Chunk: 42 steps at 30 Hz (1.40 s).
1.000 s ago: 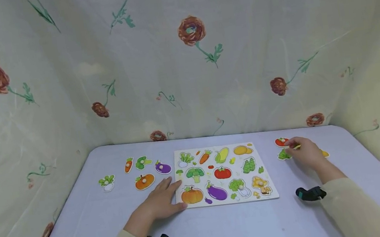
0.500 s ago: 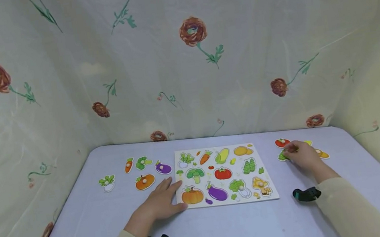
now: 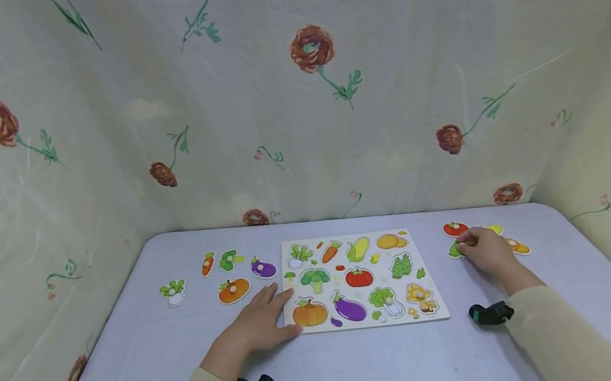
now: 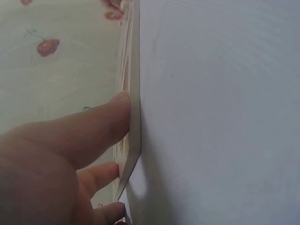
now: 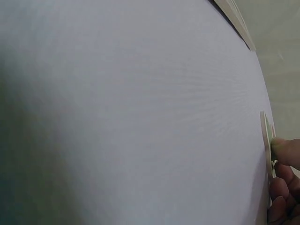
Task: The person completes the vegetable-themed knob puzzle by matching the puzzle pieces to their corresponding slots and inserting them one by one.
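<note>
A white vegetable puzzle board [image 3: 360,327] lies mid-table. My left hand [image 3: 259,320] rests at its lower left side with fingers spread; in the left wrist view the thumb [image 4: 108,117] touches the board's edge. Over at the right, my right hand [image 3: 486,249] pinches a green vegetable puzzle piece [image 3: 454,251], partly hidden under the fingertips. The right wrist view shows that piece [image 5: 266,140] edge-on, at the thumb. Around this hand lie a tomato piece [image 3: 454,229], a yellow piece [image 3: 496,229] and a yellow-orange piece [image 3: 518,246].
Left of the board lie a carrot piece [image 3: 208,264], a broccoli piece [image 3: 230,260], an eggplant piece [image 3: 263,268], a pumpkin piece [image 3: 234,290] and a white radish piece [image 3: 174,293]. A flowered curtain [image 3: 387,107] hangs behind the white table [image 3: 367,377].
My right hand has moved slightly left and down, onto the green piece. The yellow piece that was at its fingertips now lies on the table behind it. The left hand stays put.
</note>
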Available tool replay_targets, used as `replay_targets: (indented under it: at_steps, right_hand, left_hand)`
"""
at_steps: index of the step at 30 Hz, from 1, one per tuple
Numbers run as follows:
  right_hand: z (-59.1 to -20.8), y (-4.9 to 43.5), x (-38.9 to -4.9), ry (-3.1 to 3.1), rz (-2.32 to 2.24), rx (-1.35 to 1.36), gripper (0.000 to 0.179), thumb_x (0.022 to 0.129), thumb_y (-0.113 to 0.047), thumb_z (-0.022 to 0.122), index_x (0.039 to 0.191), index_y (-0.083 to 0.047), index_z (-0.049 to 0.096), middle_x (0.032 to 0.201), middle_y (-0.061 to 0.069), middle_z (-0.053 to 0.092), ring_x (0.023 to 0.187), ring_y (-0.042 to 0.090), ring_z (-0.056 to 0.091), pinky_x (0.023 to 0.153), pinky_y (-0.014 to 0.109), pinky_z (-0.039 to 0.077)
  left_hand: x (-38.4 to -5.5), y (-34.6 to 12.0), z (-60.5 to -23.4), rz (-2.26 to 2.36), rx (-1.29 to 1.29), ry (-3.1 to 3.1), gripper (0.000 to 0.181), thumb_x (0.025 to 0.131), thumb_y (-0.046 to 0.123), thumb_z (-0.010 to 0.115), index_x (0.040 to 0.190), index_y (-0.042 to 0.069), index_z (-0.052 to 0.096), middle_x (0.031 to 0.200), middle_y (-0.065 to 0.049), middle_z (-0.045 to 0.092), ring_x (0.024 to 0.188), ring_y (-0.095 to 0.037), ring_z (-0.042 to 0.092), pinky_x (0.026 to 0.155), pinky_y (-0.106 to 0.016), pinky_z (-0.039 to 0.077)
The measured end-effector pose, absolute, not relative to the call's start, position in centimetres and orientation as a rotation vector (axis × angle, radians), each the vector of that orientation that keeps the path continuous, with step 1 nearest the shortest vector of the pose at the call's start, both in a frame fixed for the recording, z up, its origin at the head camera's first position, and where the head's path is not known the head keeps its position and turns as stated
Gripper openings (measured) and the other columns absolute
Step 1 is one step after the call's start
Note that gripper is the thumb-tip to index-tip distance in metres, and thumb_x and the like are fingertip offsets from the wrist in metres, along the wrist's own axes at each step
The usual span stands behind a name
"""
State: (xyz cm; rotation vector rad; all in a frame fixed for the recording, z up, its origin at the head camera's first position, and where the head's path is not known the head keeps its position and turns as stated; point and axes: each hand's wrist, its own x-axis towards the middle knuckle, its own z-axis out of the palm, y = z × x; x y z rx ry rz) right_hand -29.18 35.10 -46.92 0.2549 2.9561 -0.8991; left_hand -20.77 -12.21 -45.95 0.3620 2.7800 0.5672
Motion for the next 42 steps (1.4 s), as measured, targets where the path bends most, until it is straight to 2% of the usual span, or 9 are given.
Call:
replay_targets:
  at_steps: [5, 12, 20, 30, 42]
  right_hand:
    - [-47.1, 35.1, -29.3, 2.971, -0.876, 0.257, 0.024, 0.099, -0.018, 0.060, 0.113, 0.002, 0.061, 0.106, 0.022, 0.061, 0.092, 0.032, 0.054, 0.078, 0.042, 0.048]
    - [-46.8, 34.8, -29.0, 2.975, -0.923, 0.261, 0.027, 0.100, -0.018, 0.058, 0.117, 0.002, 0.061, 0.110, 0.023, 0.062, 0.094, 0.031, 0.055, 0.077, 0.038, 0.049]
    - [-45.5, 34.3, -28.2, 2.992, -0.950, 0.176, 0.027, 0.100, -0.020, 0.058, 0.115, 0.002, 0.063, 0.108, 0.022, 0.064, 0.091, 0.028, 0.056, 0.069, 0.028, 0.045]
    - [-43.7, 32.5, -26.9, 3.056, -0.947, 0.021, 0.027, 0.097, -0.021, 0.064, 0.113, 0.001, 0.067, 0.103, 0.019, 0.067, 0.090, 0.028, 0.059, 0.066, 0.026, 0.046]
    - [-42.2, 29.0, -26.2, 3.025, -0.947, -0.003, 0.026, 0.097, -0.023, 0.064, 0.114, -0.003, 0.067, 0.104, 0.016, 0.065, 0.089, 0.025, 0.055, 0.067, 0.026, 0.047]
  left_hand:
    - [-20.8, -12.2, -46.0, 0.559, 0.360, 2.780, 0.077, 0.087, 0.052, 0.069, 0.153, 0.024, 0.039, 0.166, -0.011, 0.023, 0.154, -0.033, 0.020, 0.120, -0.060, 0.028]
    - [-20.8, -12.2, -45.8, 0.568, 0.359, 2.776, 0.078, 0.087, 0.051, 0.069, 0.153, 0.025, 0.039, 0.166, -0.011, 0.023, 0.154, -0.033, 0.019, 0.119, -0.061, 0.027]
    - [-20.7, -12.2, -45.7, 0.563, 0.363, 2.778, 0.077, 0.087, 0.051, 0.069, 0.153, 0.024, 0.039, 0.166, -0.011, 0.023, 0.154, -0.034, 0.020, 0.119, -0.061, 0.028]
    - [-20.7, -12.2, -45.6, 0.570, 0.363, 2.771, 0.077, 0.088, 0.050, 0.069, 0.153, 0.024, 0.039, 0.166, -0.012, 0.022, 0.154, -0.034, 0.020, 0.120, -0.060, 0.027]
    - [-20.6, -12.1, -45.2, 0.566, 0.354, 2.765, 0.076, 0.088, 0.050, 0.069, 0.153, 0.024, 0.039, 0.166, -0.011, 0.022, 0.154, -0.034, 0.019, 0.120, -0.060, 0.027]
